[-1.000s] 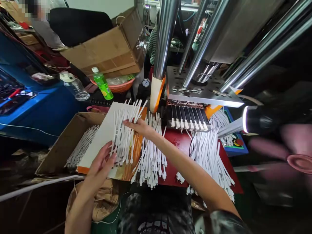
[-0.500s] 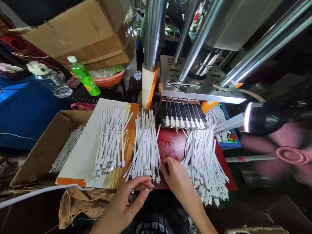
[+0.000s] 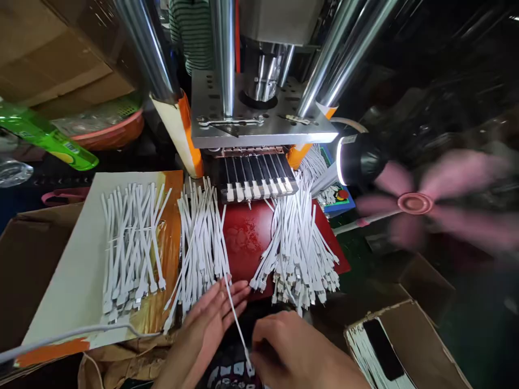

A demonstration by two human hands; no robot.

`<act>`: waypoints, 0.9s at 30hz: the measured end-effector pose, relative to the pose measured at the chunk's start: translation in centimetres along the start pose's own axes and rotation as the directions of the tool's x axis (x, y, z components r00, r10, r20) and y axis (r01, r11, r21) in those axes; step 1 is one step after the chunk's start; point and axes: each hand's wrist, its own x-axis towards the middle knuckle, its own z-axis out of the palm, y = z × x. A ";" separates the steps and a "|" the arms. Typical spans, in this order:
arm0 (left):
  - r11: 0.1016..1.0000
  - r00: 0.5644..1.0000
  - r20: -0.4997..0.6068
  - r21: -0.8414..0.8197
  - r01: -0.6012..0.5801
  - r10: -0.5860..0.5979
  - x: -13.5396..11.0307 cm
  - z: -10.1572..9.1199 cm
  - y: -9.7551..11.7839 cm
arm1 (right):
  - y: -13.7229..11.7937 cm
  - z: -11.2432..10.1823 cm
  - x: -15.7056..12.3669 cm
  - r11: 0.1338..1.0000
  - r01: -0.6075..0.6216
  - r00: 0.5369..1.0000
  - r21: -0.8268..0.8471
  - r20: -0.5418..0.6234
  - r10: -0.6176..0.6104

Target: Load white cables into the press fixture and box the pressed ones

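Note:
My left hand lies with fingers stretched out against the near ends of the middle bundle of short white cables. My right hand is closed, pinching the end of one white cable that runs from the middle bundle toward me. Another bundle of white cables rests on a white and orange card at the left. A third bundle fans out over the red mat at the right. Behind them a press mould holds a row of cable ends.
Steel columns and a metal plate rise behind the mould. A pink fan spins at the right beside a lit lamp. Cardboard boxes sit at the left and lower right. A green bottle and an orange basket stand far left.
The view has swung right and closer to the press. My right hand pulled back toward me and pinched one cable out of the middle bundle; my left hand moved up against that bundle's ends.

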 end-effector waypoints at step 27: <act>0.977 0.998 0.007 0.205 0.059 -0.061 2.6 4.1 0.3 | 1.6 1.6 -2.1 0.962 -0.101 0.979 0.254 -0.148 0.142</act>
